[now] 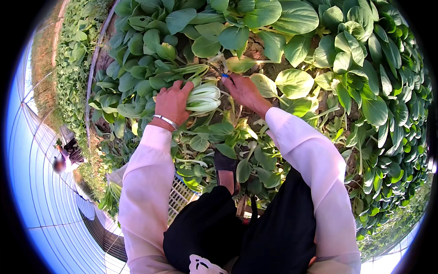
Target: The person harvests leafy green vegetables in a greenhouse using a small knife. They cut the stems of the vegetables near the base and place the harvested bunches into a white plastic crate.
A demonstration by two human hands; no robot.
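My left hand (174, 102), with a metal bangle at the wrist, grips a head of leafy greens like bok choy (204, 98), its pale stalk base facing right and its leaves to the left. Close by on the right, my right hand (241, 89) is closed around a blue-handled knife (224, 75); most of the handle is hidden in the fingers. The thin dark blade points up and left among stems near the soil. Standing leafy plants (236, 36) rise just beyond both hands. A yellowing leaf (241, 64) lies above the right hand.
Dense rows of greens (376, 82) curve along the right. Loose leaves and stems lie around my sandalled foot (226, 164). A light plastic crate (179, 193) stands beside my left leg. Another person (70, 156) is far left, beyond a pale bed-edge strip (89, 82), under a greenhouse frame.
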